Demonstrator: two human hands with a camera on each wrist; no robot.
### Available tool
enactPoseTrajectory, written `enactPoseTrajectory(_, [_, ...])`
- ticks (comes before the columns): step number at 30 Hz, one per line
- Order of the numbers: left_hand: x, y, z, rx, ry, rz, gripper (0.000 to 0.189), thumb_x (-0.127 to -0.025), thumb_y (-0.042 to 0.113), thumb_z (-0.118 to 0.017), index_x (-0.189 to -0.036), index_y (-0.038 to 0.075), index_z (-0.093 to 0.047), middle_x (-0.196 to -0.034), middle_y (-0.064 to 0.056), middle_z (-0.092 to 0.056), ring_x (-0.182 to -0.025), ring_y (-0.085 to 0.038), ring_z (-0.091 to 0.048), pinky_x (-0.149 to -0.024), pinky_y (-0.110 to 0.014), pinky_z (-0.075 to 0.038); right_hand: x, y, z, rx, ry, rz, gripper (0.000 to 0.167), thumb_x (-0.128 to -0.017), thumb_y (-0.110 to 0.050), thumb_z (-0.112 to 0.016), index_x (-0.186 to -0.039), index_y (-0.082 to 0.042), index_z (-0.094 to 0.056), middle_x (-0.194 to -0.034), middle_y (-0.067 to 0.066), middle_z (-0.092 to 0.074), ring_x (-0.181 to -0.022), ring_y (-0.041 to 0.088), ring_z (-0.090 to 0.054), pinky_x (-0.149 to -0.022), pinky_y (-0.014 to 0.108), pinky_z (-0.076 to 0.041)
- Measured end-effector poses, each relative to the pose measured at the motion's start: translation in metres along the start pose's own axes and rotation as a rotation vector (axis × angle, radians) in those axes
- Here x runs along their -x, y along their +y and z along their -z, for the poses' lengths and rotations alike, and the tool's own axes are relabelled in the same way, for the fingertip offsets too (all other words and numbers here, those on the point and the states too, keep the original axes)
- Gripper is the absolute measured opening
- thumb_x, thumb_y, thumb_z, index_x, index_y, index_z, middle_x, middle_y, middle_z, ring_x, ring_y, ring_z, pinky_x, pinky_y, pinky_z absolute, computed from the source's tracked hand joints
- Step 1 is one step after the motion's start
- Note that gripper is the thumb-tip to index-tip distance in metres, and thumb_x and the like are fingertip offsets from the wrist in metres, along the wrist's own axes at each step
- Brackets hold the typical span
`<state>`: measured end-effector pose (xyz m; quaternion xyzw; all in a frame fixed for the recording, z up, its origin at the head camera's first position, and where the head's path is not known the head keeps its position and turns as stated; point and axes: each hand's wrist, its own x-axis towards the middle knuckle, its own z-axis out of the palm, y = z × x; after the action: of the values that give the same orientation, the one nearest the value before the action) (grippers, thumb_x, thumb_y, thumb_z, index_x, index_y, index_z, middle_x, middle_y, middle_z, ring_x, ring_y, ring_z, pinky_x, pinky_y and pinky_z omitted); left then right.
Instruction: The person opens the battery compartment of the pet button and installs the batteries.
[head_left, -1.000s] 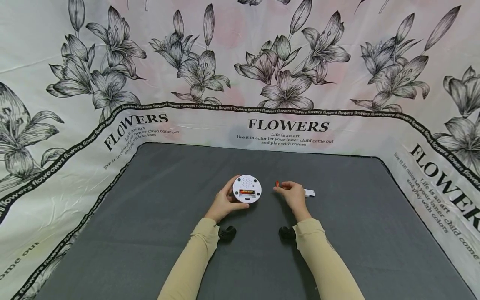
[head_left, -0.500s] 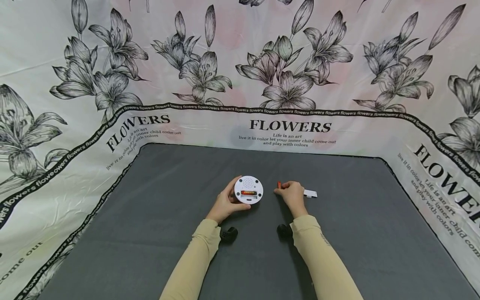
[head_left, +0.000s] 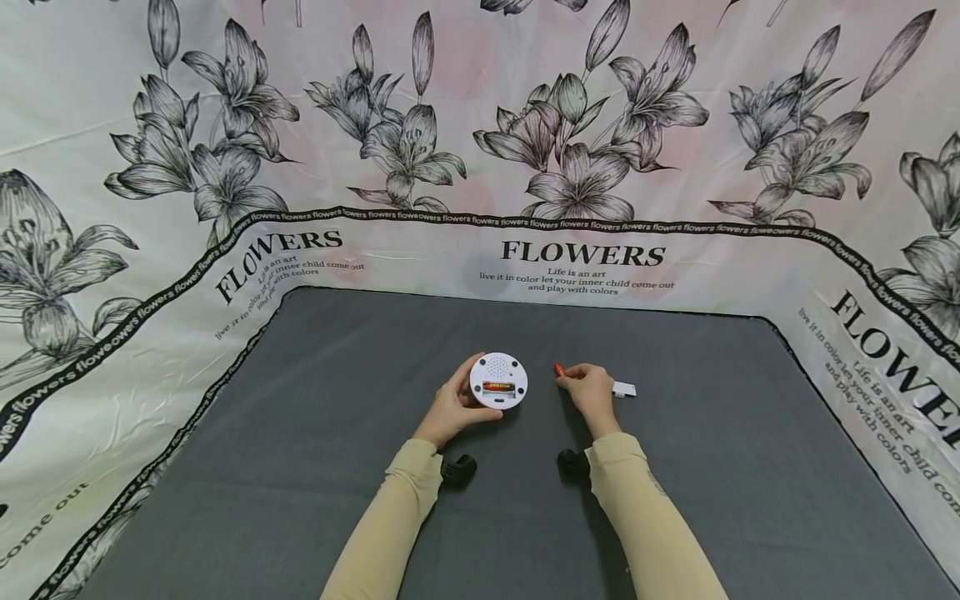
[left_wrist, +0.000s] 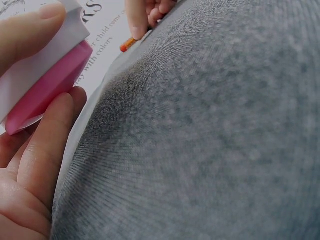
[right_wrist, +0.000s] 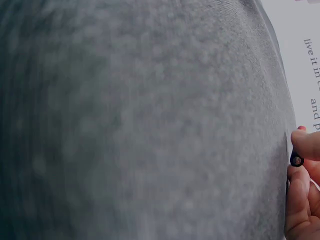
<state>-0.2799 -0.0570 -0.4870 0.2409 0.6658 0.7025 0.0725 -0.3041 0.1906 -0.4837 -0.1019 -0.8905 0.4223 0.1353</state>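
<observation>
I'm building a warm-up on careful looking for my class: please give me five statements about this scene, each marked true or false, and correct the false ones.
1. The left grip holds a round white device. True.
2. A battery shows in the device's open slot. True.
3. The right grip is empty. False: it pinches a second battery.
4. A flat white piece lies on the grey cloth, to the right of the right grip. True.
5. The device is white all over. False: the left wrist view shows a pink part too.
</observation>
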Motion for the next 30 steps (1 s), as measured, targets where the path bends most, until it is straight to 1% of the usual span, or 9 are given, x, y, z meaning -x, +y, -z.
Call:
enactPoseTrajectory(7, [0.0, -0.001, 0.0, -0.012, 0.007, -0.001, 0.095, -0.07, -0.004, -0.078, -0.147, 0.018, -0.027, -0.13, -0.014, -0.05, -0.092, -0.028, -0.064, -0.078, -0.034, -0.051, -0.002, 0.006, 0.0, -0.029, -0.024, 0.014, 0.017, -0.077, -0.01, -0.074, -0.088, 0.002, -0.072, -0.082, 0.012, -0.068, -0.078, 0.027, -0.057, -0.066, 0.035, -0.042])
enactPoseTrajectory(11, [0.001, -0.001, 0.0, -0.01, 0.005, 0.005, 0.094, -0.071, -0.004, -0.078, -0.147, 0.018, -0.027, -0.13, -0.014, -0.049, -0.092, -0.028, -0.063, -0.078, -0.034, -0.051, 0.002, 0.004, 0.001, -0.054, -0.052, 0.004, 0.017, -0.078, -0.011, -0.074, -0.088, 0.001, -0.072, -0.083, 0.011, -0.068, -0.073, 0.023, -0.056, -0.062, 0.031, -0.041])
enactPoseTrajectory(15, [0.001, 0.0, 0.0, -0.015, 0.005, 0.015, 0.094, -0.071, -0.003, -0.078, -0.147, 0.019, -0.027, -0.131, -0.013, -0.049, -0.092, -0.028, -0.063, -0.078, -0.033, -0.051, 0.009, -0.004, 0.004, -0.142, -0.112, 0.013, 0.017, -0.079, -0.011, -0.073, -0.091, 0.001, -0.072, -0.084, 0.01, -0.066, -0.066, 0.018, -0.053, -0.058, 0.028, -0.042])
enactPoseTrajectory(17, [0.0, 0.0, -0.001, -0.018, 0.007, 0.01, 0.094, -0.071, -0.004, -0.078, -0.147, 0.018, -0.027, -0.131, -0.013, -0.049, -0.092, -0.027, -0.063, -0.078, -0.033, -0.051, 0.012, -0.008, 0.006, -0.201, -0.136, 0.038, 0.017, -0.079, -0.011, -0.073, -0.092, 0.0, -0.072, -0.084, 0.01, -0.066, -0.065, 0.017, -0.053, -0.057, 0.027, -0.043])
enactPoseTrajectory(19, [0.0, 0.0, -0.001, -0.022, 0.009, 0.007, 0.093, -0.071, -0.004, -0.078, -0.146, 0.018, -0.028, -0.131, -0.014, -0.049, -0.092, -0.027, -0.063, -0.078, -0.033, -0.051, 0.014, -0.013, 0.006, -0.24, -0.14, 0.07, 0.016, -0.079, -0.011, -0.074, -0.09, -0.001, -0.072, -0.082, 0.008, -0.066, -0.064, 0.016, -0.054, -0.056, 0.026, -0.043])
enactPoseTrajectory(21, [-0.001, 0.001, -0.002, -0.024, 0.011, 0.006, 0.093, -0.071, -0.004, -0.078, -0.146, 0.017, -0.028, -0.131, -0.014, -0.049, -0.093, -0.027, -0.063, -0.079, -0.034, -0.05, 0.016, -0.018, 0.006, -0.259, -0.151, 0.096, 0.015, -0.078, -0.012, -0.074, -0.09, -0.003, -0.073, -0.082, 0.006, -0.066, -0.066, 0.016, -0.055, -0.057, 0.026, -0.044])
enactPoseTrajectory(27, [-0.001, 0.002, -0.001, -0.015, 0.014, 0.025, 0.092, -0.071, -0.004, -0.078, -0.146, 0.019, -0.028, -0.132, -0.011, -0.048, -0.095, -0.027, -0.062, -0.081, -0.037, -0.049, 0.018, -0.038, 0.008, -0.225, -0.212, 0.131, 0.022, -0.08, -0.023, -0.075, -0.096, -0.008, -0.073, -0.091, 0.005, -0.067, -0.079, 0.019, -0.059, -0.068, 0.033, -0.047])
enactPoseTrajectory(29, [-0.003, -0.005, 0.0, -0.014, 0.022, 0.029, 0.093, -0.071, -0.003, -0.078, -0.145, 0.025, -0.029, -0.132, -0.008, -0.049, -0.096, -0.026, -0.062, -0.081, -0.036, -0.049, 0.019, -0.043, 0.008, -0.234, -0.235, 0.137, 0.023, -0.08, -0.024, -0.075, -0.097, -0.009, -0.073, -0.093, 0.005, -0.067, -0.081, 0.02, -0.059, -0.069, 0.034, -0.047])
enactPoseTrajectory(30, [-0.003, -0.006, 0.0, -0.013, 0.022, 0.026, 0.093, -0.071, -0.003, -0.078, -0.145, 0.025, -0.03, -0.132, -0.008, -0.049, -0.096, -0.026, -0.062, -0.081, -0.037, -0.049, 0.019, -0.045, 0.008, -0.241, -0.246, 0.144, 0.022, -0.08, -0.023, -0.075, -0.097, -0.009, -0.073, -0.094, 0.005, -0.067, -0.082, 0.019, -0.059, -0.069, 0.034, -0.047])
